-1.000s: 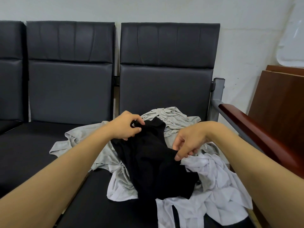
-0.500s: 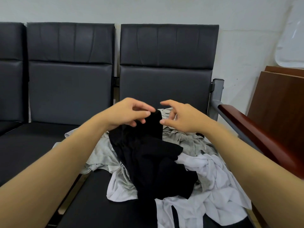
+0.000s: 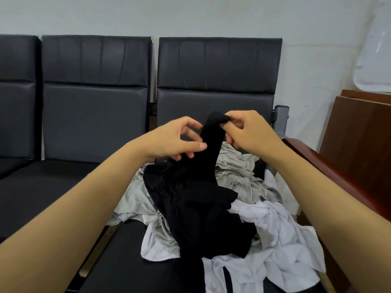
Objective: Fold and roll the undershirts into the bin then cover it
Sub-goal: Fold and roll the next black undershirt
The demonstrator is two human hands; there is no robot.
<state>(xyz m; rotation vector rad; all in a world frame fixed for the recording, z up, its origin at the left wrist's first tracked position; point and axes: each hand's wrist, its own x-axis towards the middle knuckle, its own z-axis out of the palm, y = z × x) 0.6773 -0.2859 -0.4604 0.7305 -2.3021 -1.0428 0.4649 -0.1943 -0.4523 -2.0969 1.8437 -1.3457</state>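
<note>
A black undershirt [image 3: 196, 204] hangs from both my hands above a heap of clothes on the right seat. My right hand [image 3: 251, 132] pinches its top edge, lifted highest. My left hand [image 3: 175, 140] holds the cloth just below and to the left, thumb against it. Beneath it lie a grey undershirt [image 3: 239, 174] and a white undershirt [image 3: 281, 240], both crumpled. No bin shows in this view.
A row of black padded seats [image 3: 95, 115] runs along a pale wall. A red-brown wooden armrest [image 3: 330, 172] borders the right seat, with a wooden panel [image 3: 359, 144] behind it. A white plastic object [image 3: 376, 60] leans at the upper right.
Both hands have risen with the black undershirt. The right hand let go of its lower edge, moved up and now pinches the top, so the cloth hangs longer.
</note>
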